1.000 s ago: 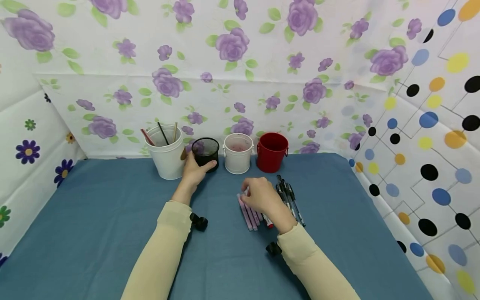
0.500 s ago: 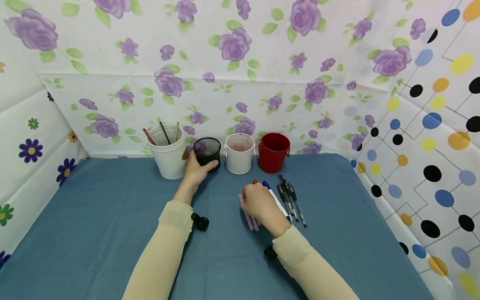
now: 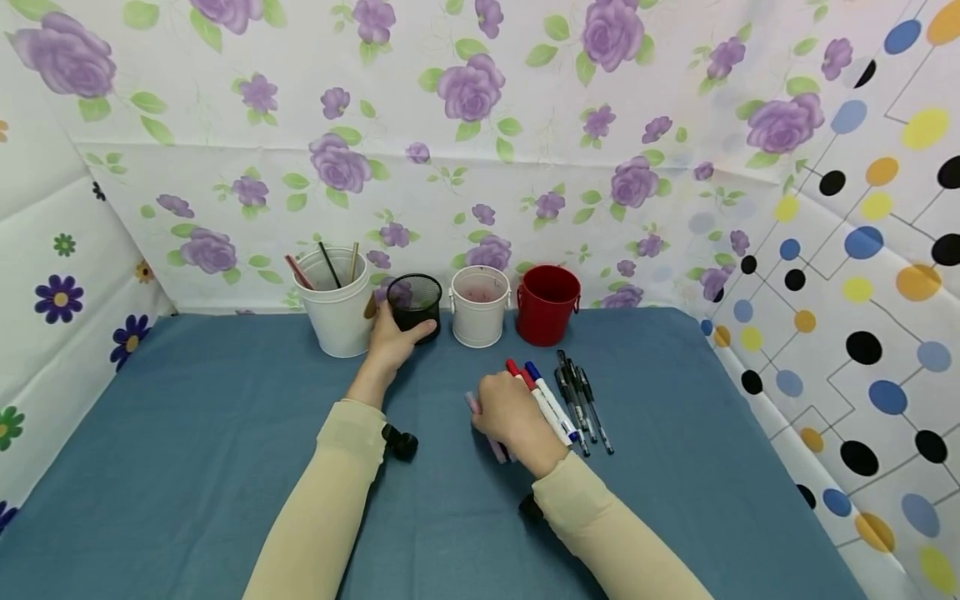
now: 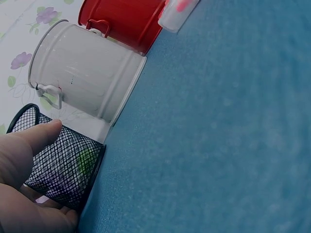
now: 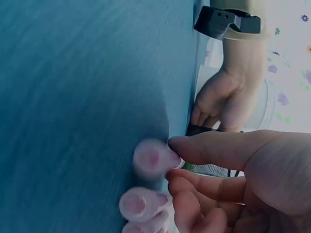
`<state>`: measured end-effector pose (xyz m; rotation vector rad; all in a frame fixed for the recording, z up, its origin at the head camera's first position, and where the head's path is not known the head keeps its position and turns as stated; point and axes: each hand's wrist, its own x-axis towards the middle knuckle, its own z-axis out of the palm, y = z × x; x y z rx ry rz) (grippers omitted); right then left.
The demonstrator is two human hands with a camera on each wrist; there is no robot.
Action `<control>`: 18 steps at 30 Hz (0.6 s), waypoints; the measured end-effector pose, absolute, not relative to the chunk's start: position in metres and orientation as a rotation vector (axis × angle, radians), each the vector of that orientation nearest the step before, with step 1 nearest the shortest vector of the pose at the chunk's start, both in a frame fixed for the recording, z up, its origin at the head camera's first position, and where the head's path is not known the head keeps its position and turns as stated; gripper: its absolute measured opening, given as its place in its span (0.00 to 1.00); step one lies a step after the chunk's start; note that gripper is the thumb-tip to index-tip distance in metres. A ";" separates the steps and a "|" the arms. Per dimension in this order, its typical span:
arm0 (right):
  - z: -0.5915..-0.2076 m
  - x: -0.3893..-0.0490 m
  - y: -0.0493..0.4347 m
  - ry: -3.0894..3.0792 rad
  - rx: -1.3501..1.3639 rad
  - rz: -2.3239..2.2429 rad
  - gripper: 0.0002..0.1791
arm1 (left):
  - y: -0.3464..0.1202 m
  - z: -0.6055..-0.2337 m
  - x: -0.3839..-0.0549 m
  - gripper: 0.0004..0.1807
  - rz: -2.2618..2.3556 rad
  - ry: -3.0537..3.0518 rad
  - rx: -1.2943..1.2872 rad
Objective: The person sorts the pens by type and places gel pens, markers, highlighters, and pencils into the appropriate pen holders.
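Observation:
My left hand (image 3: 388, 340) holds the black mesh pen cup (image 3: 417, 315), which stands upright on the cloth. In the left wrist view its thumb lies along one side of the mesh and the fingers (image 4: 46, 213) curl round the other. My right hand (image 3: 516, 417) pinches a light purple marker (image 3: 472, 402) between thumb and fingertips. That marker's blunt end (image 5: 150, 158) shows in the right wrist view, close to more light purple markers (image 5: 133, 204). In the head view the right hand partly hides the row of light purple markers (image 3: 497, 450).
A white bucket (image 3: 337, 321) with several sticks stands left of the mesh cup. To its right stand a smaller white bucket (image 3: 477, 321) and a red bucket (image 3: 546, 312). Red and blue markers (image 3: 551, 400) and black pens (image 3: 581, 396) lie right of my right hand.
My right hand has moved down-left off the red and blue markers, uncovering them, and now holds one light purple marker apart from the row. The left hand stays on the mesh cup.

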<state>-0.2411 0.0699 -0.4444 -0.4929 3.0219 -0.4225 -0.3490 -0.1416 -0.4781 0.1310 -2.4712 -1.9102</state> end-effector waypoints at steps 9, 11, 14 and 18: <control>-0.444 -0.240 0.066 2.980 -0.554 -0.457 0.16 | -0.141 -0.477 -0.348 0.58 -1.916 -2.472 0.132; -0.442 -0.241 0.067 2.947 -0.551 -0.507 0.14 | -0.141 -0.477 -0.348 0.58 -1.921 -2.472 0.136; -0.437 -0.244 0.070 2.904 -0.537 -0.594 0.13 | -0.141 -0.477 -0.348 0.58 -1.927 -2.472 0.135; -0.426 -0.251 0.074 2.896 -0.569 -0.707 0.09 | -0.142 -0.478 -0.349 0.58 -1.927 -2.464 0.134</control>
